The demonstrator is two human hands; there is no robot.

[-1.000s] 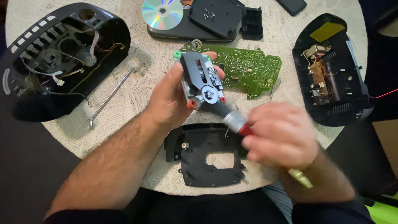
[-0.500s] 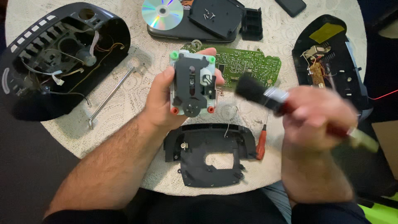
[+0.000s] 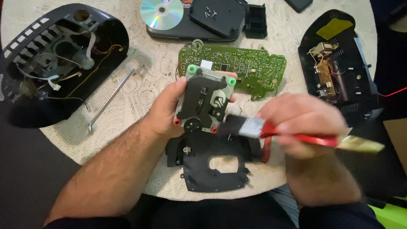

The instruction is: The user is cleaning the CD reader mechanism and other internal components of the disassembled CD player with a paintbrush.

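the left hand [image 3: 167, 108] grips a disc drive [image 3: 204, 99] upright above a black frame [image 3: 212, 163] on the table [image 3: 140, 97]. the right hand [image 3: 307, 123] is closed on a brush [image 3: 292, 133], its bristles touching the drive's lower right corner.

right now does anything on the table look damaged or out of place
Nothing looks broken, only taken apart. The open black casings show loose wires, and the green circuit board lies bare. The left hand holds the disc mechanism; the right hand holds a paintbrush.
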